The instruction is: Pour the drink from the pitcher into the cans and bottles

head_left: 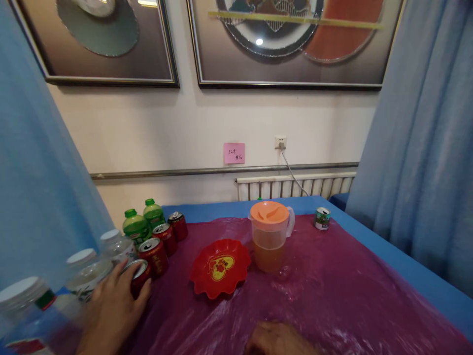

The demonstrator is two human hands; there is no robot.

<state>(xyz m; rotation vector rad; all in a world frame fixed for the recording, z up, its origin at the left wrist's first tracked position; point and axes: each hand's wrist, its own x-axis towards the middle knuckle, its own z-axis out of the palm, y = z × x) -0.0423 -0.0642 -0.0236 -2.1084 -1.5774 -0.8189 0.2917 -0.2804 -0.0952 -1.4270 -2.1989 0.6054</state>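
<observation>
My left hand (114, 303) is curved around the nearest red drink can (139, 277), thumb on its near right side and fingers on its left. That can stands at the front of a row with more red cans (153, 256). At the bottom edge, my right hand (279, 339) is low over the purple plastic sheet (332, 296), cut off by the frame, its fingers hidden. Ahead of it are a red scalloped plate (236, 266) with a yellow heart and a clear pitcher (269, 254) with an orange lid, partly filled with amber liquid.
Clear jars with white lids (88, 271) line the left side, beside two green bottles (136, 227). A small green can (322, 218) stands at the back right. The sheet covers a blue table (391, 266); blue curtains (417, 148) hang on both sides.
</observation>
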